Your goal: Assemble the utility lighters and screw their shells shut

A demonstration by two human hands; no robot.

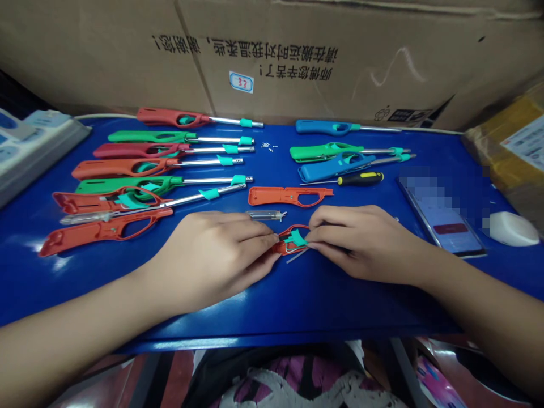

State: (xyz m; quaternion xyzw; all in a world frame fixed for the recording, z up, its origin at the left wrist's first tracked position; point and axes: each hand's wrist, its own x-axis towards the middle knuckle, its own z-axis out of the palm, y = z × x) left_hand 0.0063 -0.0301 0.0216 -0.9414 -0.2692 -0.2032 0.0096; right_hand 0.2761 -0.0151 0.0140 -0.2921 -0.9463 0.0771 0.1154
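Between my hands lies an orange lighter casing half [281,249] with a teal trigger [296,238] set in it. My left hand [221,249] is closed on the casing's left end, covering most of it. With pinched fingers, my right hand [365,241] grips the teal trigger at its right side. A thin clear tube [296,256] pokes out below. Just behind my left fingers rests a clear fuel tank [263,215]. Farther back is another orange casing half [272,196], hollow side up.
Several lighters [161,150] line the left of the blue table [204,326]; an opened orange one [102,232] lies nearest. At right are more lighters [327,152], a screwdriver [361,179], a phone [450,224] and a white rounded object [513,229]. A cardboard box [272,34] stands behind.
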